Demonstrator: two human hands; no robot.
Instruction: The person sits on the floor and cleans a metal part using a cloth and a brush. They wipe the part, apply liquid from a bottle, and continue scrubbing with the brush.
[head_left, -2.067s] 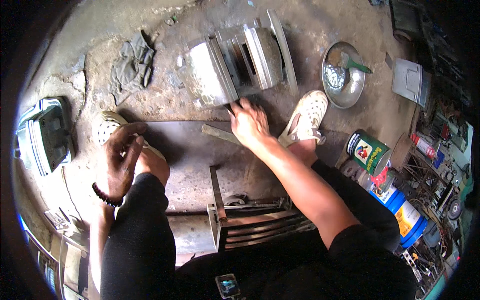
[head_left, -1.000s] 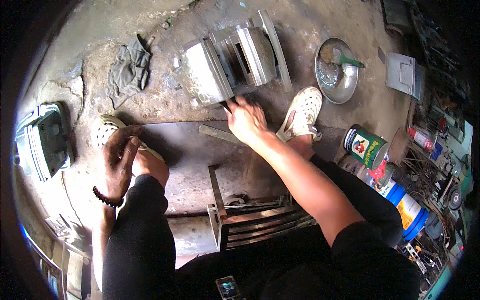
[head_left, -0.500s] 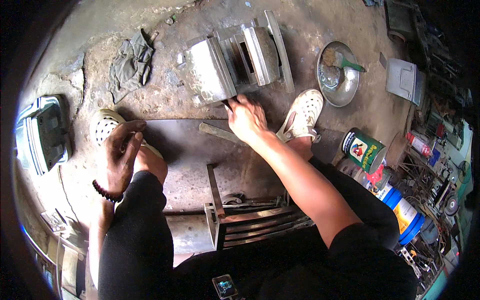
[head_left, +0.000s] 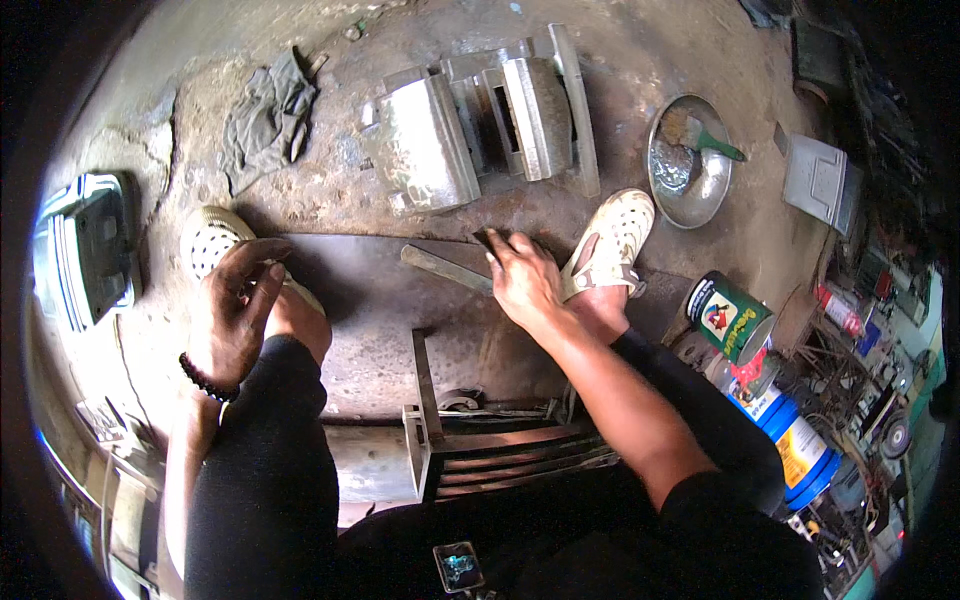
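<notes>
My left hand [head_left: 235, 312], with a dark beaded bracelet at its wrist, lies by my left shin. Its fingers are loosely bent, the thumb stands apart, and I see nothing in it. My right hand [head_left: 527, 280] is low over the near edge of a flat metal sheet, beside my right shoe [head_left: 618, 235]. Its fingers are drawn together, with a small dark piece at the tips that I cannot make out. Just left of it a flat metal bar [head_left: 445, 268] lies on the sheet [head_left: 370, 290]. Beyond the hand sits a curved, slotted metal housing [head_left: 430, 145], apart from the fingers.
A metal bowl [head_left: 708, 195] at the right holds a green-handled brush [head_left: 715, 144] and liquid. A grey rag [head_left: 265, 125] lies far left. Cans [head_left: 728, 318] and a blue-and-white bucket [head_left: 795, 440] stand right. A slatted metal frame [head_left: 530, 455] is close before me.
My right hand has drawn back from the housing's lower edge, toward me and to the right. My left hand stays by the shin. The whole view has shifted slightly.
</notes>
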